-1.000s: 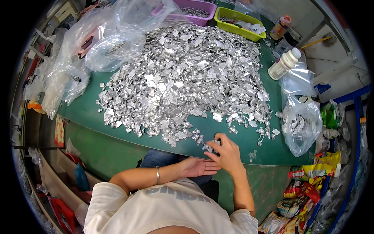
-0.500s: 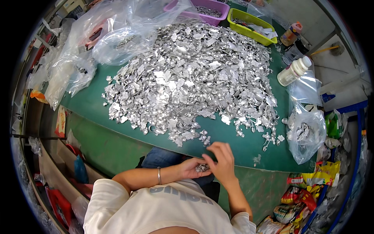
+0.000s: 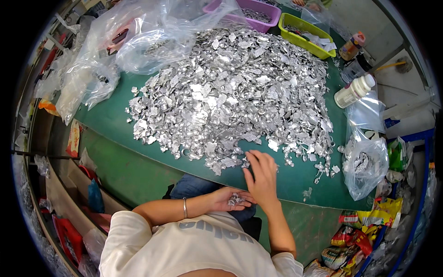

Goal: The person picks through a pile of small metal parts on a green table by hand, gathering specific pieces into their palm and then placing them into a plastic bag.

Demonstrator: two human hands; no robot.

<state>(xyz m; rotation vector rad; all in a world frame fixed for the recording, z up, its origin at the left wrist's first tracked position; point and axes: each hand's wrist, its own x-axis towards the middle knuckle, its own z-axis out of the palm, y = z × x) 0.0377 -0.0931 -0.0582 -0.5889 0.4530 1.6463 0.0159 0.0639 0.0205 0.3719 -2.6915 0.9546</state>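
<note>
My left hand [image 3: 226, 199] is palm up below the table's front edge, its fingers cupped round a few small silvery metal pieces [image 3: 236, 200]. Over the edge of the green table, my right hand [image 3: 262, 177] reaches to the near fringe of a big pile of silvery metal castings [image 3: 230, 92]. Its thumb and forefinger are apart, beside a small casting at the fringe; whether they touch it I cannot tell. The castings are flat, leaf-like and ring-shaped bits heaped over the middle of the table.
Clear plastic bags [image 3: 152, 51] lie at the back left. Purple [image 3: 277, 17] and yellow-green baskets [image 3: 288, 34] stand behind the pile. At right are a white bottle [image 3: 354, 91] and a bag of metal pieces [image 3: 364, 171]. Colourful packets [image 3: 350, 237] fill the right side. Someone's hand [image 3: 300, 2] shows at the far edge.
My right hand has moved from above my left palm forward to the pile's near fringe. My left palm now lies more exposed, showing the pieces in it. The view has shifted slightly.
</note>
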